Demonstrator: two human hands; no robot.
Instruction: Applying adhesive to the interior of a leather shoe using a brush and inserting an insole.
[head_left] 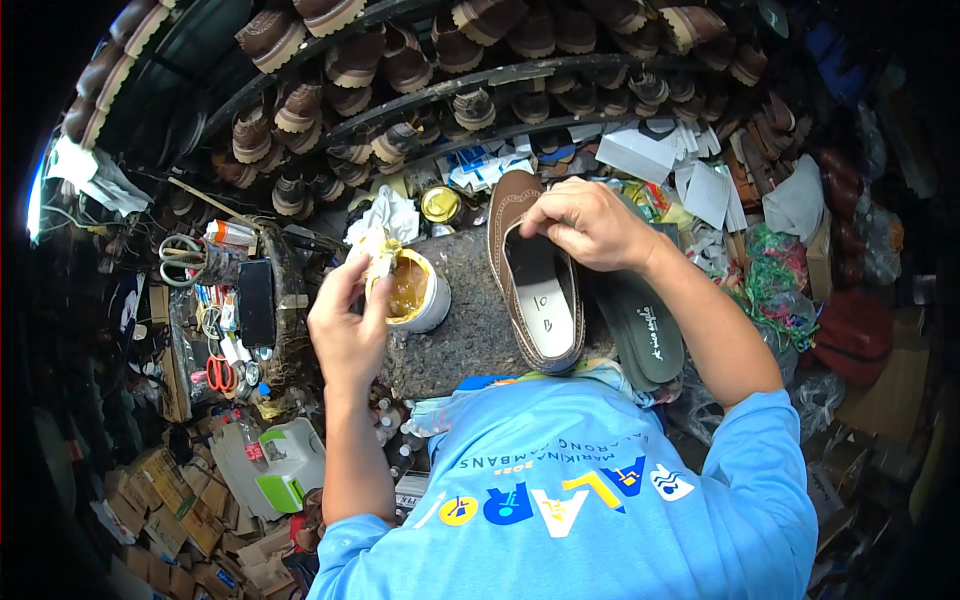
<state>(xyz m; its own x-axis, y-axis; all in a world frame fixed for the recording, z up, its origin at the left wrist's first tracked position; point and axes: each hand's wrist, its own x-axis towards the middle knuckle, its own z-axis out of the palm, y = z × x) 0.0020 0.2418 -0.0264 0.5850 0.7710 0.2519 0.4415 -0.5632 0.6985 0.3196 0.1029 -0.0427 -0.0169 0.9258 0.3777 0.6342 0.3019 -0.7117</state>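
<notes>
A brown leather shoe (538, 275) with a pale insole inside lies on a dark, rough block (470, 325), its toe pointing away from me. My right hand (592, 228) is closed at the shoe's opening, thumb and forefinger pinching its upper edge. To the left stands an open white can (428, 305) of amber glue, its rim caked with yellow residue. My left hand (350, 315) is at the can's left side, thumb and fingers curled round a yellowish, glue-crusted piece (382, 256) that I cannot make out.
Dark green insoles (645, 335) lie right of the shoe. Beyond the block are a yellow-topped tin (440, 204) and crumpled white plastic (388, 215). A phone (257, 303), red-handled scissors (220, 374) and larger scissors (183, 260) are at left. Racks of brown shoes (405, 60) stand behind.
</notes>
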